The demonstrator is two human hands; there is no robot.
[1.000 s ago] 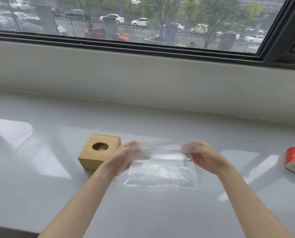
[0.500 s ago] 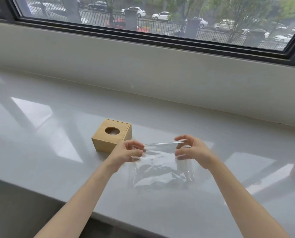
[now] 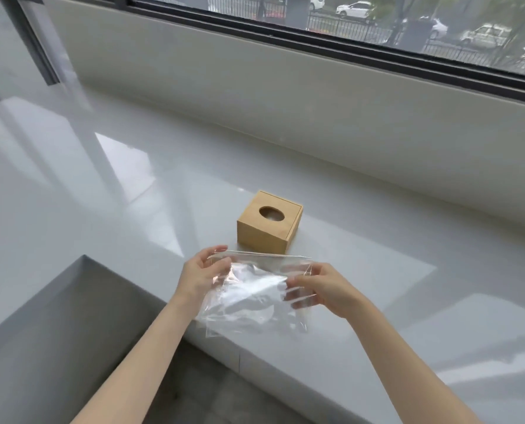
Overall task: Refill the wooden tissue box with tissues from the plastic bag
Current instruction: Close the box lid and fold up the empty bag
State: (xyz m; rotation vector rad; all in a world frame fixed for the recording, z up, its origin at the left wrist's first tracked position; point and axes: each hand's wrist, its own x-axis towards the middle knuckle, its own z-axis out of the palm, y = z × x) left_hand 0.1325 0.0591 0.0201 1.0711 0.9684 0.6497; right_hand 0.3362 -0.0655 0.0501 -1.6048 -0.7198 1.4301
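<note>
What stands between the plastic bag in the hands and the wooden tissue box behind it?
Nothing visible. The plastic bag, held by the left hand and right hand, hangs just in front of the wooden tissue box.

A glossy white sill (image 3: 377,246) is seen running under a dark-framed window (image 3: 347,53). Parked cars (image 3: 481,35) and a black railing (image 3: 347,27) are visible outside. Grey floor (image 3: 194,390) is seen below the sill's edge.

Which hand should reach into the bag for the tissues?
Right, probably. The right hand pinches the plastic bag at its mouth edge; the left hand grips the other corner and can hold it steady. The wooden tissue box sits just beyond.
</note>
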